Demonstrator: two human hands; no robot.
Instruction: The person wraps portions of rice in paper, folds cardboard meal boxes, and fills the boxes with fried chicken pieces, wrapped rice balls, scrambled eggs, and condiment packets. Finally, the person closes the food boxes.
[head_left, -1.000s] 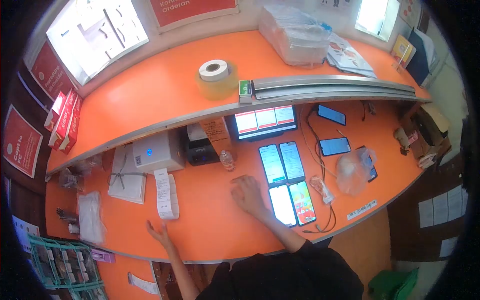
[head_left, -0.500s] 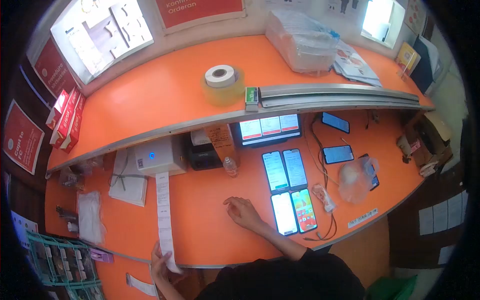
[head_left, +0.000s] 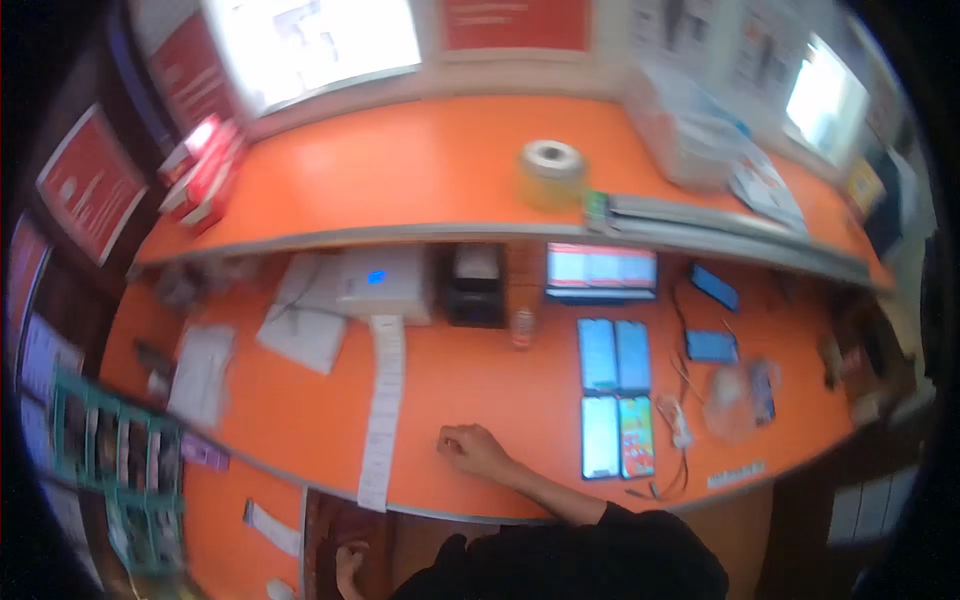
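Fingers of the left hand [head_left: 348,570] are loosely released below the near edge of the desk [head_left: 300,415]. Just beyond them, a long receipt strip [head_left: 382,420] reaches back to the white printer [head_left: 385,290]. Right of it, the right hand [head_left: 476,452] is loosely clenched.

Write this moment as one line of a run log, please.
right hand: over counter; left hand: off counter, near front edge; paper strip: from white printer, untouched; four phones: screens lit
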